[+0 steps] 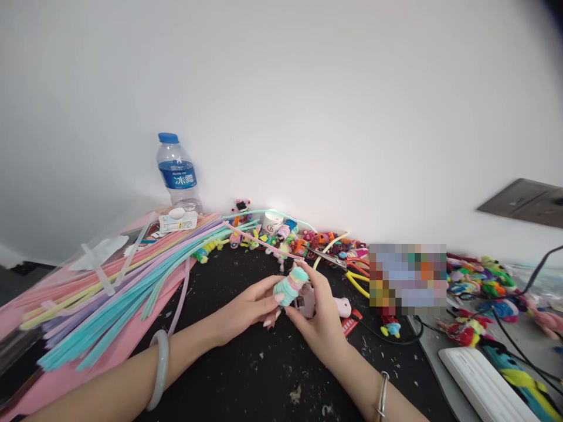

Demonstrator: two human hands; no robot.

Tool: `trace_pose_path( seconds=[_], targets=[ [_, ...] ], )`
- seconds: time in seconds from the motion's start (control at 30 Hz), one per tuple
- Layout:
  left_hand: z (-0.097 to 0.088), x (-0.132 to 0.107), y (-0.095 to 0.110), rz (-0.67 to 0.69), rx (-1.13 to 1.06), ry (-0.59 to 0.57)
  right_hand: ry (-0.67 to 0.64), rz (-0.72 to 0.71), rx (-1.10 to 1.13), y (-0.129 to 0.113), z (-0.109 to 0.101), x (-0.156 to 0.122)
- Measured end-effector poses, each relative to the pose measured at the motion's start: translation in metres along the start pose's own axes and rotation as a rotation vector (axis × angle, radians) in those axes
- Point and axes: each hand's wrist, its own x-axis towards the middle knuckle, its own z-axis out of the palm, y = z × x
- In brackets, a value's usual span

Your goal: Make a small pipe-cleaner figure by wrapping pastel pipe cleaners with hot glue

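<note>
In front of me a small coiled pipe-cleaner piece (288,287), mint green with a pink band and some pale yellow, is held between both hands. My left hand (259,305) is closed around its lower left side, thumb on top. From the right, my right hand (319,310) is closed on it, index finger at the upper end and thumb below. A pink pipe cleaner (264,239) runs from the upper left to my right fingertips; whether it joins the coil I cannot tell. Behind my right hand, a pale pink tool (342,307) is partly hidden.
Bundles of coloured pipe cleaners (118,299) lie on pink sheeting at left, near a water bottle (176,173). Small fuzzy figures (246,237), a paper cup (273,221) and scissors (328,257) line the wall. At right are cables and a white power bank (484,381).
</note>
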Motion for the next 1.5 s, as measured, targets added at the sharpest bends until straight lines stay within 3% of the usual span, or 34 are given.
trace_pose_path(
  seconds=[0.17, 0.3, 0.83, 0.93, 1.07, 1.17, 1.33, 1.5],
  targets=[
    [0.001, 0.0, 0.001, 0.193, 0.289, 0.248, 0.0, 0.012, -0.001, 0.0, -0.001, -0.001],
    [-0.001, -0.003, -0.003, 0.229, 0.495, 0.422, -0.003, 0.009, 0.022, -0.003, -0.001, -0.002],
    [0.003, -0.008, 0.001, 0.273, 0.613, 0.46, 0.025, -0.02, 0.035, -0.005, -0.005, -0.001],
    [0.001, -0.006, 0.003, 0.237, 0.467, 0.411, 0.021, -0.022, 0.043, -0.004, -0.004, -0.002],
    [0.0, -0.003, 0.004, 0.124, 0.048, 0.203, 0.013, -0.007, 0.068, -0.002, -0.004, -0.004],
    [0.001, -0.002, 0.001, 0.034, -0.142, 0.056, -0.003, 0.009, 0.089, -0.003, -0.003, -0.005],
    [0.003, -0.003, -0.007, -0.099, -0.205, -0.027, -0.064, 0.04, 0.124, -0.001, -0.001, -0.008],
    [0.001, -0.002, -0.012, -0.051, -0.156, -0.02, -0.068, 0.009, 0.047, 0.001, -0.001, -0.007]
  ],
)
